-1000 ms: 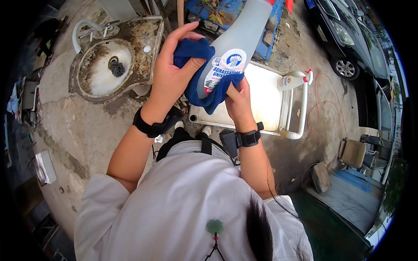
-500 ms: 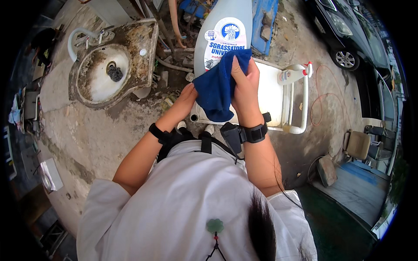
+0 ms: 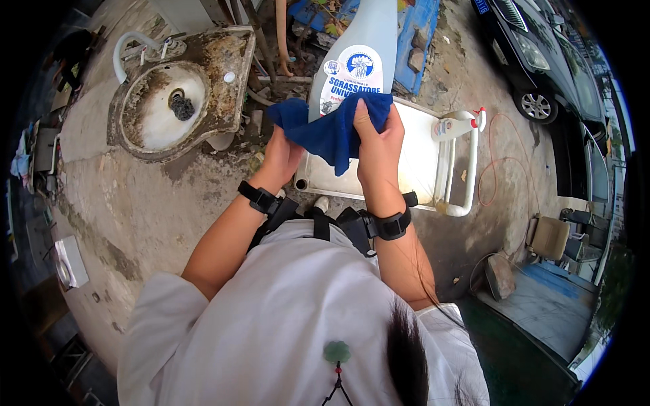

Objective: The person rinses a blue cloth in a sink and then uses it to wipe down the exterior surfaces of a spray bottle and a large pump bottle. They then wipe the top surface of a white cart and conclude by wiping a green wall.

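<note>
Head | right grip [image 3: 380, 145] pinching blue cloth [image 3: 332, 135] | left grip [image 3: 279, 157]: cannot tell | big bottle [image 3: 360, 44]: contents unclear | sink [image 3: 157, 135] holds dark clump [image 3: 181, 108]

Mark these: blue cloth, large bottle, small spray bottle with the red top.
Blue cloth [image 3: 332, 132]: head view, middle of the draped fabric.
Large bottle [image 3: 359, 64]: head view, front of the body, on the label.
Small spray bottle [image 3: 455, 128]: head view, on the body, below the red top.
</note>
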`<state>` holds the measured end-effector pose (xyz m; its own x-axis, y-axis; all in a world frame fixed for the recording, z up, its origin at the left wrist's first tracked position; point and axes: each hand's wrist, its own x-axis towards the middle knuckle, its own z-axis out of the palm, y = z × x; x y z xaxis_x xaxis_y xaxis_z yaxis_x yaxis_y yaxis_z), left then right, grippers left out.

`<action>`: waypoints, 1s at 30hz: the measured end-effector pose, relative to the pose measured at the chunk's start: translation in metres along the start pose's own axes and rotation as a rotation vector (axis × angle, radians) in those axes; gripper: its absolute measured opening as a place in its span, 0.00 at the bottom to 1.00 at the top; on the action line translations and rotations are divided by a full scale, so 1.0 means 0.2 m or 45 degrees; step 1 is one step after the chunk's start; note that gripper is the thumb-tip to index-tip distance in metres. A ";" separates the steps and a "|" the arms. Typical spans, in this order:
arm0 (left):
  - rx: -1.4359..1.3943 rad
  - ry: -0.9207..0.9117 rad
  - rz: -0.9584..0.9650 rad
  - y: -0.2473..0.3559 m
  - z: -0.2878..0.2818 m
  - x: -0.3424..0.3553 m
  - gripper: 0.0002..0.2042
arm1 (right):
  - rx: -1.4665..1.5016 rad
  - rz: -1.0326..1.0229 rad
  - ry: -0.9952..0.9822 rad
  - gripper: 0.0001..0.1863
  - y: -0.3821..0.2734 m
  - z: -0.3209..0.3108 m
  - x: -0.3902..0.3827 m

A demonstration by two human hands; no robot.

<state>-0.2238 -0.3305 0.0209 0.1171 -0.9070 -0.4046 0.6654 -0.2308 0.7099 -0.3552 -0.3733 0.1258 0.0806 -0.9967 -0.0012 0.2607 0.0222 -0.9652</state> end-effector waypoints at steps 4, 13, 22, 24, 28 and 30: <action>-0.538 -0.145 0.208 0.23 0.02 -0.01 0.32 | -0.129 0.077 -0.078 0.14 0.05 -0.06 -0.06; -0.644 -0.819 0.106 0.45 0.15 -0.11 0.28 | 0.179 0.324 -0.390 0.20 0.02 -0.19 -0.06; 0.230 -0.230 0.180 0.32 0.28 -0.20 0.20 | -0.689 -0.105 -0.290 0.19 0.07 -0.16 -0.06; 0.258 -0.063 0.352 0.16 0.26 -0.17 0.22 | -0.806 -0.163 -0.136 0.19 0.08 -0.12 -0.04; 0.377 0.041 0.634 -0.03 0.29 -0.25 0.24 | -0.879 -0.188 -0.022 0.20 0.07 -0.10 0.03; 0.362 -0.025 0.578 0.05 0.27 -0.22 0.24 | -0.854 -0.212 -0.071 0.19 0.08 -0.10 0.03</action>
<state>-0.2614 -0.3125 0.0773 0.3309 -0.9436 -0.0112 0.3245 0.1026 0.9403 -0.3708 -0.3798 0.1057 0.1450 -0.9769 0.1571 -0.3755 -0.2012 -0.9047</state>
